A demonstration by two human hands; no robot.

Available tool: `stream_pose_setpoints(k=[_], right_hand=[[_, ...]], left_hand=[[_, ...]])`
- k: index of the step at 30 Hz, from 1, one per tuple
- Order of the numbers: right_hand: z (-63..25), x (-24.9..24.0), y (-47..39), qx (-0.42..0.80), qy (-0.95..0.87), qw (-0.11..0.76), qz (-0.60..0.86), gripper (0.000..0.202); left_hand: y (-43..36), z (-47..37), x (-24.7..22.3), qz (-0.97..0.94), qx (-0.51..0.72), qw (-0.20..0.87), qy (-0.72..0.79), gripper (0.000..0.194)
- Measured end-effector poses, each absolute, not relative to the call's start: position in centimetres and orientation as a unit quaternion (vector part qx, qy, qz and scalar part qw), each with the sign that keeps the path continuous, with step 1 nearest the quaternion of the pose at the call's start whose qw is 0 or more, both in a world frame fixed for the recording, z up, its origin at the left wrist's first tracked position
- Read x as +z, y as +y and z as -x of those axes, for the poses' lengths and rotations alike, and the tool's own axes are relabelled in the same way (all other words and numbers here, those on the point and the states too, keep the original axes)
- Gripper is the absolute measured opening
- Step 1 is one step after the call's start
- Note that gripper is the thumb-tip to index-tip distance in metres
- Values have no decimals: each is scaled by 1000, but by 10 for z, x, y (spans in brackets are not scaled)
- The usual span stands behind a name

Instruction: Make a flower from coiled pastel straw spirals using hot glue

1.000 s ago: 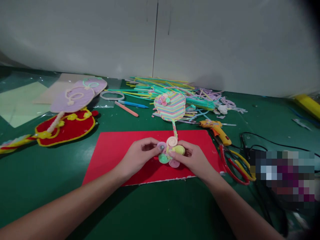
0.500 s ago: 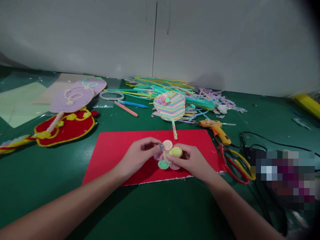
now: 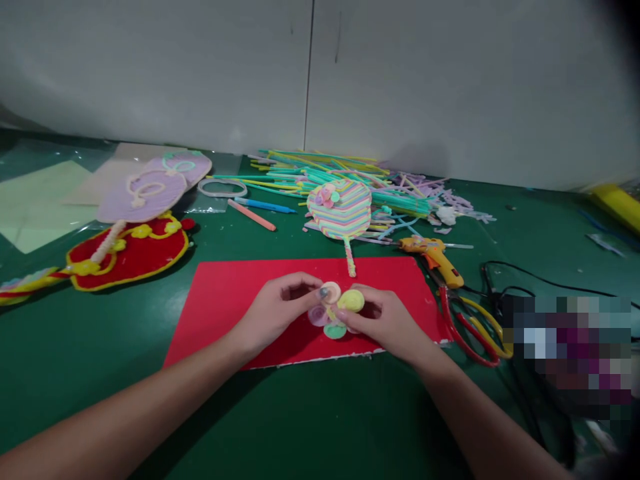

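Observation:
Between my hands is a pipe-cleaner flower (image 3: 335,331), made of coiled petals in peach, yellow, green and purple. My left hand (image 3: 285,303) pinches it at the peach coil, thumb on top. From the other side, my right hand (image 3: 383,317) grips it near the yellow coil, its thumb close to the flower's middle. Both hands are just above a red board (image 3: 215,313); my fingers cover part of the petals. Beyond the board lies a striped round fan (image 3: 340,217) with a small flower on it and a twisted handle.
Behind the fan is a heap of pipe cleaners (image 3: 300,180). To the right are a yellow glue gun (image 3: 435,257), pliers (image 3: 467,333) with red and yellow handles, and black cables. At left lie purple fans (image 3: 150,193), a red fan (image 3: 155,257), and two pens (image 3: 265,207).
The flower has turned slightly between my fingers: the peach coil has shifted left and the green one right. My hands stay in nearly the same place.

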State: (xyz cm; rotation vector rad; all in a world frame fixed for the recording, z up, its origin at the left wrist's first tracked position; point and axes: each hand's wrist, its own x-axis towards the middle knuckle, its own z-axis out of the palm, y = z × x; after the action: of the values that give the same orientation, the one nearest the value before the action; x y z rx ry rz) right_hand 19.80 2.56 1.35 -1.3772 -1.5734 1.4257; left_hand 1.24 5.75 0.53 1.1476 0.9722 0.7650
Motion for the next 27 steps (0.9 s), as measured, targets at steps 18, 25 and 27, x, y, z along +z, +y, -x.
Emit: stream_pose_setpoints(k=[18, 25, 27], right_hand=[[-201, 16, 28, 576, -564, 308, 506, 20], [-200, 17, 26, 579, -562, 306, 506, 22], [-200, 16, 25, 582, -557, 302, 509, 23]], left_hand=[[57, -12, 6, -550, 311, 632, 449, 18], [56, -12, 6, -565, 302, 633, 435, 20], [56, -12, 5, -573, 294, 638, 422, 22]])
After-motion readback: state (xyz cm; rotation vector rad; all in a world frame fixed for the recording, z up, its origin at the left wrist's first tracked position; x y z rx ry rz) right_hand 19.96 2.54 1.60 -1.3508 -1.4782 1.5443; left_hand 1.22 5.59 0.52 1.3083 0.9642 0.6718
